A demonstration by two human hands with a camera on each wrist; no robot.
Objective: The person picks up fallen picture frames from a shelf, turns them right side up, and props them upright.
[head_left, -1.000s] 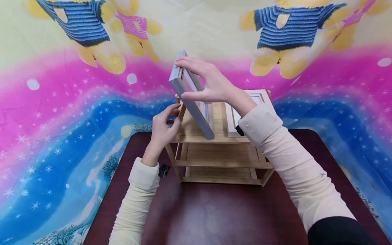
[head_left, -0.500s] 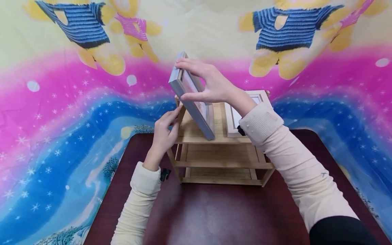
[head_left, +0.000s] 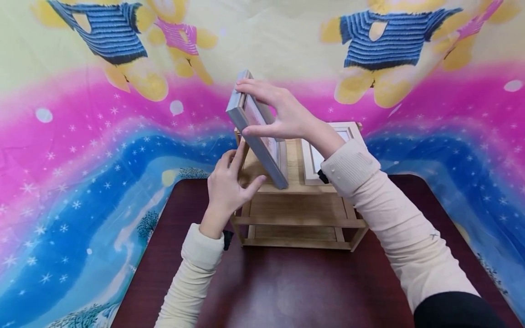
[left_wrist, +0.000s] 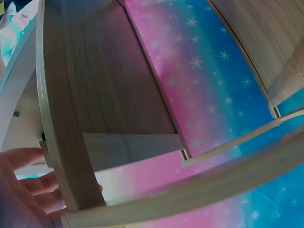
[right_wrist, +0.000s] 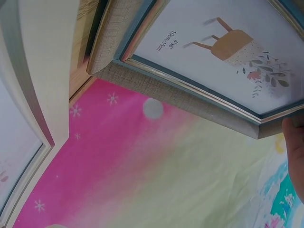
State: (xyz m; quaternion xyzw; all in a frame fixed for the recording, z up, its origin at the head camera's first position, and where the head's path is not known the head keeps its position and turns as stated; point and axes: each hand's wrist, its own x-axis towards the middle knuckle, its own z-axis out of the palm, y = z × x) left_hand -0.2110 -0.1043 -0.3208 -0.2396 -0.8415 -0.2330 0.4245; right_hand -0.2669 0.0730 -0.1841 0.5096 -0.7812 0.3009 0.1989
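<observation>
My right hand (head_left: pixel 283 109) grips the upper part of a grey picture frame (head_left: pixel 264 152), thumb on the near edge and fingers over the top. The frame stands tilted, its lower end on the top shelf of a wooden rack (head_left: pixel 295 159). In the right wrist view, the picture frame (right_wrist: pixel 180 102) shows a printed insert with a flower design, with part of my hand (right_wrist: pixel 295 156) at its edge. My left hand (head_left: pixel 227 187) touches the rack's left side, thumb spread away. In the left wrist view its fingers (left_wrist: pixel 45 183) lie against a wooden upright (left_wrist: pixel 71 152).
A white picture frame (head_left: pixel 309 166) sits on the right of the top shelf, partly hidden by my right forearm. The rack has two lower shelves (head_left: pixel 297 209). It stands on a dark red table (head_left: pixel 279 287), before a patterned cloth backdrop (head_left: pixel 287 41).
My left hand has shifted slightly right along the rack's left side, and its thumb has spread outward. The right hand and the grey picture frame have stayed nearly still.
</observation>
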